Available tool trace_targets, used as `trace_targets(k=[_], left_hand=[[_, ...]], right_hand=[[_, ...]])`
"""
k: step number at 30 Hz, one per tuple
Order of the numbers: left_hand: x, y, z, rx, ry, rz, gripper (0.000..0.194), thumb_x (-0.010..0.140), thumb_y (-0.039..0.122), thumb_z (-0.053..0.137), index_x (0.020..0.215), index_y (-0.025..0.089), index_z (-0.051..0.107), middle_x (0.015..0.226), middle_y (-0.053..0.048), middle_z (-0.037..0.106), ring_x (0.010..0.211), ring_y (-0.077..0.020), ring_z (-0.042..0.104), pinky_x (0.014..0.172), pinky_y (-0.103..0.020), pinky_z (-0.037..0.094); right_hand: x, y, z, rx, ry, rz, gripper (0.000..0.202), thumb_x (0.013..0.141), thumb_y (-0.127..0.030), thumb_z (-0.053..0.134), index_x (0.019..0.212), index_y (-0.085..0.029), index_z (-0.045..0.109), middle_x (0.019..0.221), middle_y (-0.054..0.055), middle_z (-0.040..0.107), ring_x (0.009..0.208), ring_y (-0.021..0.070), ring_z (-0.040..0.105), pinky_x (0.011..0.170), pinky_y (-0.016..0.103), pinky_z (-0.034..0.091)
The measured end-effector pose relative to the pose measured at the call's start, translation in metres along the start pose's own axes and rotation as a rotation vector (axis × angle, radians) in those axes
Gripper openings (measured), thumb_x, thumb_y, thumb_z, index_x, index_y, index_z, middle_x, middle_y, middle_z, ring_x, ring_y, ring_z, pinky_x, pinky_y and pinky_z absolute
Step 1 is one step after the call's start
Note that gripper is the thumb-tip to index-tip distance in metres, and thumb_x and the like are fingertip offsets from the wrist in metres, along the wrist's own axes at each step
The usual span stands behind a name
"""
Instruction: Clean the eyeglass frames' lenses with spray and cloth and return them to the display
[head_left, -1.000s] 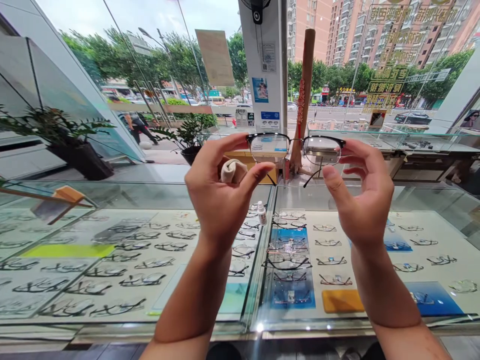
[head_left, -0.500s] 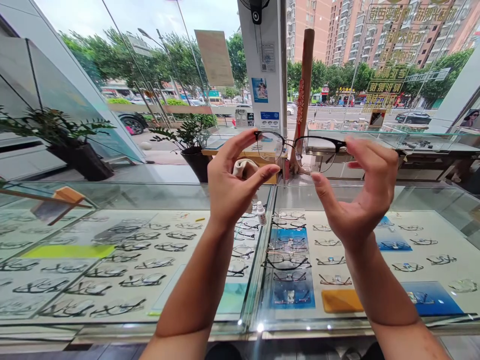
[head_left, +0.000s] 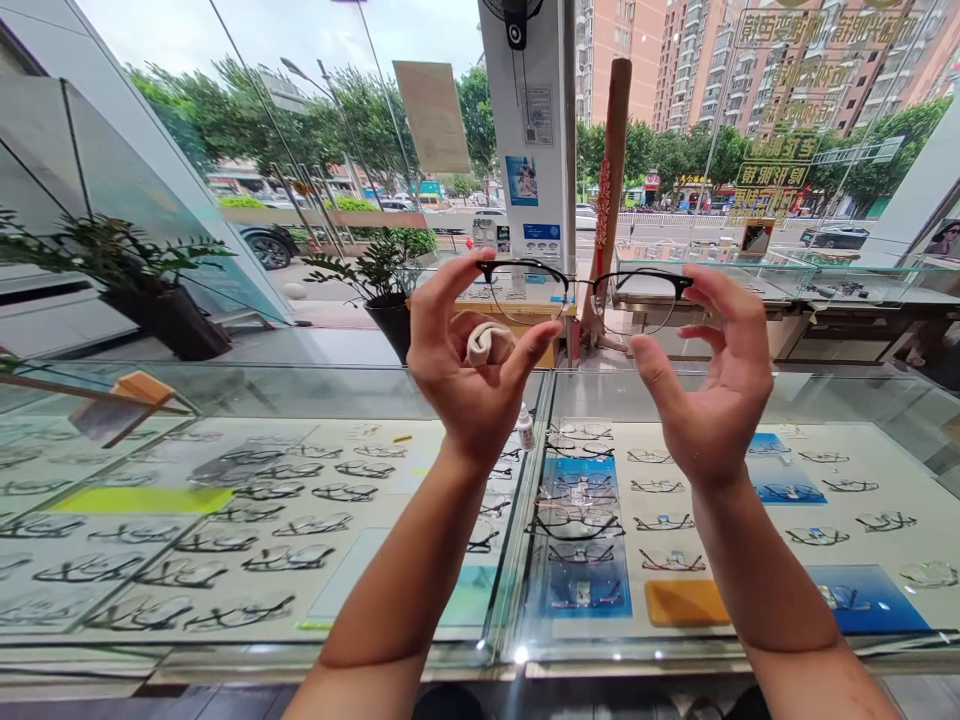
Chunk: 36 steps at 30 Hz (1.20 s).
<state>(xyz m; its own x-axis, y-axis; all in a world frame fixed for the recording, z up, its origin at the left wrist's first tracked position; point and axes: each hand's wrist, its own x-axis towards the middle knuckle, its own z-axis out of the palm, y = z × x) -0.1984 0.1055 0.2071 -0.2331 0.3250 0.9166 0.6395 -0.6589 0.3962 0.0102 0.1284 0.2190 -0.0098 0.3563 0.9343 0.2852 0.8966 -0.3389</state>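
A pair of black half-rim eyeglasses (head_left: 643, 276) is raised over the glass display counter, its clear lenses facing me. My left hand (head_left: 472, 370) grips the left outer corner of the frame with a fingertip, its thumb held lower and apart. Inside the curled lower fingers of that hand is a rolled pale cloth (head_left: 487, 345). At the right outer corner, the fingers of my right hand (head_left: 712, 385) hold the frame, the thumb standing below the lens. The temples are mostly hidden behind the fingers and lenses.
A small white spray bottle (head_left: 525, 428) stands on the glass display counter (head_left: 360, 385), just past my left wrist. Rows of eyeglasses (head_left: 289, 557) lie under the glass. A mirror with a wooden frame (head_left: 124, 405) rests at the left. Potted plants (head_left: 390, 315) stand beyond.
The eyeglasses have turned more level and square to me. My left hand has shifted slightly, showing more of the cloth, and my right hand has moved a little leftward.
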Motion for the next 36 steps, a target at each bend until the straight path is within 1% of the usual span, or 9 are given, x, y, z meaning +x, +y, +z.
trace_targets(k=[3,7,12,16,19,25,28,32,36], left_hand=[[-0.003,0.003,0.005,0.054,0.198,0.034,0.081,0.085,0.066,0.083,0.152,0.033,0.05,0.154,-0.012,0.057,0.135,-0.036,0.064,0.077,-0.042,0.066],[-0.004,0.006,0.008,0.142,0.267,0.113,0.076,0.083,0.062,0.085,0.146,0.034,0.054,0.152,-0.013,0.061,0.126,-0.0336,0.07,0.076,-0.041,0.066],[-0.007,0.005,0.007,0.175,0.232,0.134,0.079,0.082,0.059,0.087,0.15,0.037,0.052,0.154,-0.012,0.059,0.129,-0.0341,0.068,0.076,-0.042,0.065],[-0.01,0.004,0.006,0.111,0.18,0.09,0.083,0.082,0.058,0.088,0.152,0.036,0.051,0.158,-0.014,0.056,0.131,-0.0355,0.067,0.08,-0.045,0.065],[-0.01,0.004,0.007,0.043,0.173,0.104,0.081,0.08,0.057,0.089,0.149,0.034,0.053,0.157,-0.014,0.057,0.13,-0.0351,0.067,0.083,-0.044,0.064],[-0.005,0.009,0.013,0.033,0.217,0.195,0.074,0.082,0.057,0.088,0.144,0.03,0.058,0.148,-0.011,0.064,0.122,-0.0289,0.07,0.08,-0.037,0.065],[-0.003,0.012,0.015,0.014,0.225,0.201,0.07,0.083,0.056,0.087,0.143,0.031,0.059,0.147,-0.01,0.064,0.12,-0.0268,0.071,0.079,-0.034,0.065],[-0.002,0.01,0.015,-0.004,0.211,0.195,0.073,0.081,0.061,0.087,0.142,0.032,0.059,0.148,-0.012,0.062,0.126,-0.0317,0.069,0.082,-0.037,0.066],[-0.001,0.005,0.015,-0.071,0.159,0.188,0.076,0.08,0.061,0.089,0.143,0.032,0.058,0.148,-0.011,0.059,0.139,-0.0376,0.061,0.087,-0.037,0.065]], right_hand=[[0.002,0.001,0.001,0.066,-0.008,0.039,0.044,0.101,-0.038,0.058,0.146,-0.035,0.056,0.148,0.008,0.063,0.137,0.0335,0.061,0.101,0.057,0.061],[0.006,0.0,-0.001,0.169,0.024,0.131,0.035,0.103,-0.04,0.054,0.136,-0.032,0.065,0.141,0.009,0.069,0.132,0.031,0.065,0.1,0.055,0.061],[0.011,0.001,-0.002,0.336,0.106,0.178,0.02,0.101,-0.038,0.061,0.115,-0.028,0.071,0.123,0.006,0.077,0.112,0.0258,0.075,0.096,0.05,0.063],[0.012,0.005,-0.001,0.342,0.103,0.176,0.019,0.103,-0.04,0.059,0.112,-0.028,0.07,0.119,0.005,0.078,0.114,0.0262,0.076,0.1,0.051,0.063],[0.012,0.008,-0.002,0.345,0.077,0.193,0.021,0.104,-0.046,0.059,0.112,-0.029,0.069,0.118,0.005,0.078,0.117,0.0277,0.076,0.101,0.053,0.063],[0.013,0.012,-0.003,0.514,0.061,0.237,0.022,0.101,-0.047,0.066,0.105,-0.027,0.07,0.111,0.003,0.079,0.109,0.0218,0.077,0.094,0.04,0.065],[0.014,0.014,-0.004,0.529,0.052,0.242,0.019,0.102,-0.045,0.065,0.105,-0.027,0.07,0.111,0.003,0.079,0.108,0.0209,0.077,0.093,0.039,0.065],[0.013,0.017,-0.005,0.523,0.026,0.221,0.019,0.104,-0.045,0.063,0.107,-0.028,0.069,0.113,0.003,0.077,0.111,0.0218,0.076,0.094,0.039,0.064],[0.012,0.021,-0.006,0.529,0.017,0.202,0.018,0.103,-0.046,0.065,0.107,-0.029,0.069,0.113,0.002,0.076,0.11,0.0216,0.076,0.092,0.039,0.064]])
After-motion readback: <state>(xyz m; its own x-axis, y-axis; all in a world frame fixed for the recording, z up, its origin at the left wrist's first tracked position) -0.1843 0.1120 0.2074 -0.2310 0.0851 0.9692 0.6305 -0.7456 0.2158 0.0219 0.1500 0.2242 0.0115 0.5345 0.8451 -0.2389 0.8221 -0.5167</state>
